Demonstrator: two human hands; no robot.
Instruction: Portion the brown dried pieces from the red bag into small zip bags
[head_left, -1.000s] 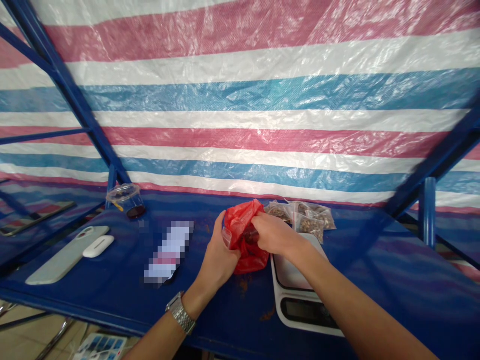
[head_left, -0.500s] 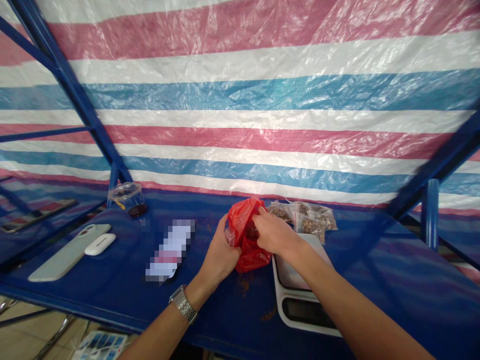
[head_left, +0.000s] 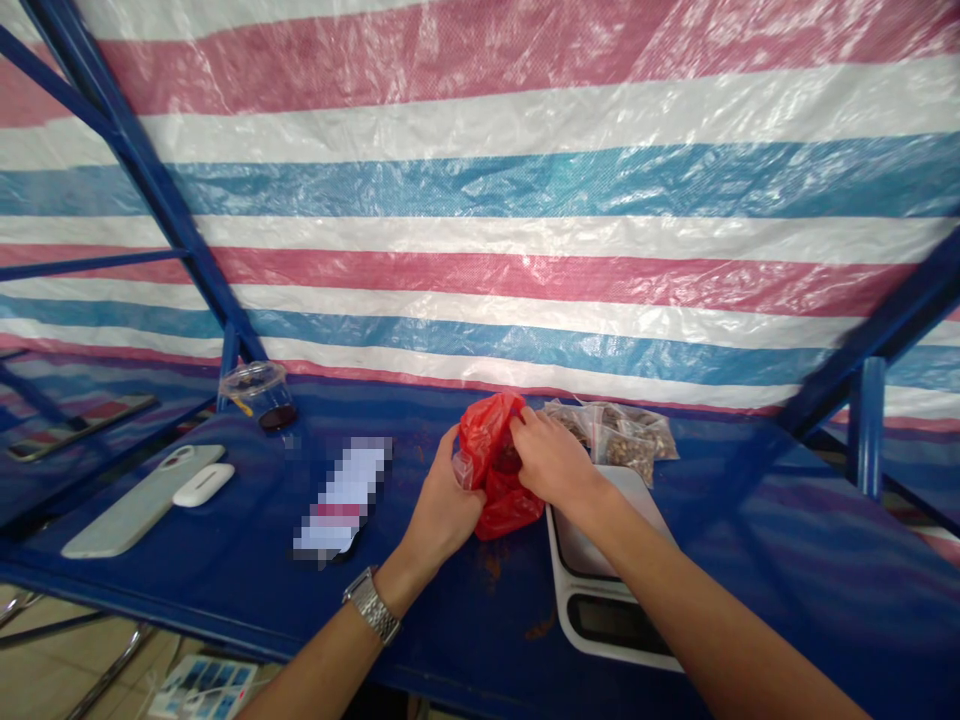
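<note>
A crumpled red plastic bag (head_left: 499, 470) sits bunched between my hands, with something dark showing through it. My left hand (head_left: 442, 510), a steel watch (head_left: 372, 605) on its wrist, grips the bag's left side. A small clear plastic piece (head_left: 463, 470) shows at those fingertips. My right hand (head_left: 551, 460) presses on the bag's upper right, fingers closed on it. Below my right forearm stands a white digital scale (head_left: 600, 590), its platform partly hidden. Several small clear bags of brown pieces (head_left: 619, 438) lie just beyond my right hand.
A blue shelf top (head_left: 465, 620) with brown specks holds a clear cup with dark contents (head_left: 262, 395), a pale phone (head_left: 142, 500), a white earbud case (head_left: 203, 485) and a pixelated packet (head_left: 343, 495). Blue metal struts and a striped tarp (head_left: 480, 230) stand behind.
My hands and the red bag stay nearly in place, with the bag bunched slightly tighter. The whole view has shifted a little as my head moved.
</note>
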